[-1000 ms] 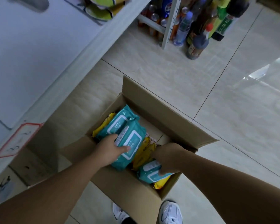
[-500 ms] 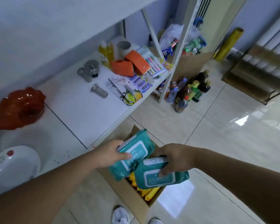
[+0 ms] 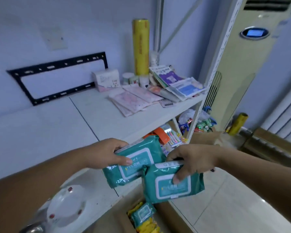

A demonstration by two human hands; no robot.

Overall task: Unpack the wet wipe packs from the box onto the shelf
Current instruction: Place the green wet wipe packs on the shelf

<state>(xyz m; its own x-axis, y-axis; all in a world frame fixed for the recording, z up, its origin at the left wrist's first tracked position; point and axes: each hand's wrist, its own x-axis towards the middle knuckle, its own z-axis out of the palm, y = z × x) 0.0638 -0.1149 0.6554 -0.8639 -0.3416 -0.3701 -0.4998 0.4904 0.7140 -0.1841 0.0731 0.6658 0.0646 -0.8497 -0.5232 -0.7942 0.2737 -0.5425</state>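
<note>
My left hand (image 3: 106, 153) grips a teal wet wipe pack (image 3: 138, 161) by its upper left end. My right hand (image 3: 194, 161) grips a second teal pack (image 3: 168, 189) by its top edge, thumb on the white lid. Both packs hang in the air just in front of the white shelf (image 3: 94, 120), level with its front edge. Below them the open cardboard box (image 3: 118, 216) on the floor holds another teal pack (image 3: 142, 214) and yellow packs (image 3: 146, 227).
On the shelf's right end lie pink sachets (image 3: 134, 100), a tissue box (image 3: 107, 79), booklets (image 3: 176, 83) and a tall yellow film roll (image 3: 141, 47). A white lidded bowl (image 3: 67, 206) sits on a lower board at left. A standing air conditioner (image 3: 242, 64) is at right.
Both hands have lifted the two teal packs out of the box and up to the level of the upper shelf. The view has risen from the floor to that shelf.
</note>
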